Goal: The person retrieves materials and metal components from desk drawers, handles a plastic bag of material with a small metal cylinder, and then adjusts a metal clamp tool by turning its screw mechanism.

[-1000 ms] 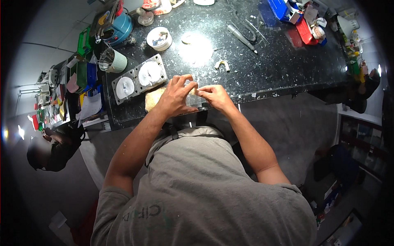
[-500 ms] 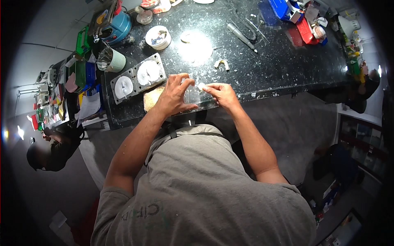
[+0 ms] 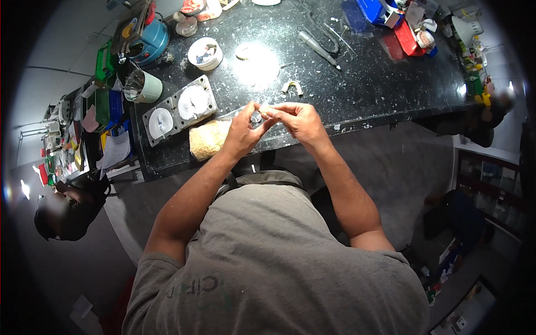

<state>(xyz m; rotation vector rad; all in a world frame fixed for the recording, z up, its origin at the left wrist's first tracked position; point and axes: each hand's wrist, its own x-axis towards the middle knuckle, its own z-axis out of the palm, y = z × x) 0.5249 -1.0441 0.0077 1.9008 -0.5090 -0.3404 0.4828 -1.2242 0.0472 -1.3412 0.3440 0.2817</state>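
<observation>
Close to the bench's front edge, my left hand [image 3: 245, 129] is closed around a small, clear, round container [image 3: 256, 117], its round end facing up. My right hand [image 3: 300, 121] meets it there, thumb and fingertips pinched on a small whitish piece [image 3: 264, 108] just beside the container. Fingers cover most of that piece, so its kind is unclear. Beyond the hands lies a horseshoe-shaped dental arch piece [image 3: 291, 87]. Left of my left hand sit a rough tan block [image 3: 207, 139] and a metal flask [image 3: 210, 99], its two halves side by side, filled with white plaster.
Farther back are a white tub [image 3: 205, 54] with bits inside, a pale green cup [image 3: 151, 89] and a corded handpiece [image 3: 318, 49]. Red and blue bins [image 3: 407, 38] stand at the far right, a blue machine [image 3: 149, 42] at the far left. Other people are at both sides.
My left hand, open half a second ago, has closed around the clear container. My right hand, still pinching the whitish piece, has come in against it. The view has shifted slightly.
</observation>
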